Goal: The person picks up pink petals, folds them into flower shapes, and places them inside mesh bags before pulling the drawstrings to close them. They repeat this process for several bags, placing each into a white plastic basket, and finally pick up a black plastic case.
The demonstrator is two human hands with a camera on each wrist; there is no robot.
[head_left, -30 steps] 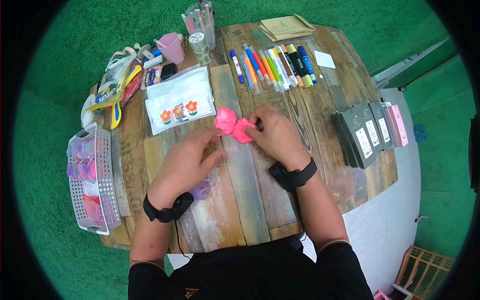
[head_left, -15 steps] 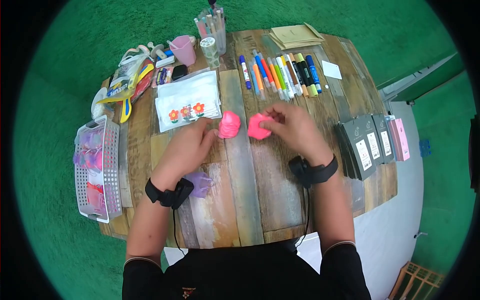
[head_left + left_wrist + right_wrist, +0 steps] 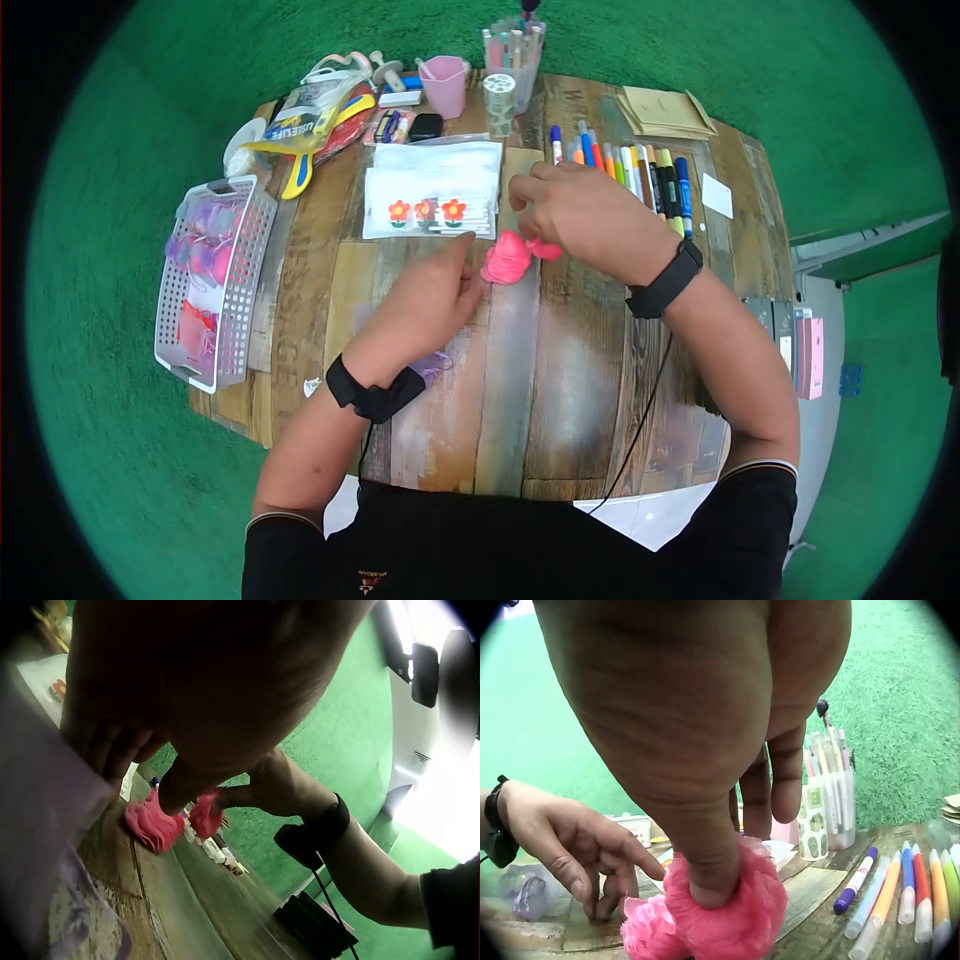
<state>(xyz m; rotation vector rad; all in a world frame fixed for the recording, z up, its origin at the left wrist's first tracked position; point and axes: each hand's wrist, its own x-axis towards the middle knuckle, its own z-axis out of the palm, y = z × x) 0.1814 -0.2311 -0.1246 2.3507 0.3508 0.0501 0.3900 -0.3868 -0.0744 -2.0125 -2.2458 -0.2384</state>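
Observation:
Two bright pink, crinkled bundles sit near the middle of the table. The left bundle (image 3: 507, 262) rests on the wood, its surface in wrinkled folds. My right hand (image 3: 600, 220) pinches the right bundle (image 3: 757, 922), the thumb sunk into its ruffled surface. In the head view that bundle is mostly hidden under my fingers and lies close against the left one. My left hand (image 3: 430, 300) is beside the left bundle, index finger stretched out and fingertips right at its side. Under my left wrist lies a sheer purple pouch-like piece (image 3: 432, 366).
A white bag with red flowers (image 3: 430, 185) lies behind the bundles. Several markers (image 3: 640, 175) lie behind my right hand. A white basket (image 3: 225, 290) with purple and pink items stands left. A pen holder (image 3: 512, 70) and a pink cup (image 3: 445, 88) stand at the back.
First beside the left bundle, the right bundle was drawn away to the right, and now my right hand has brought it back close. My left hand stays by the left bundle. The head view has shifted.

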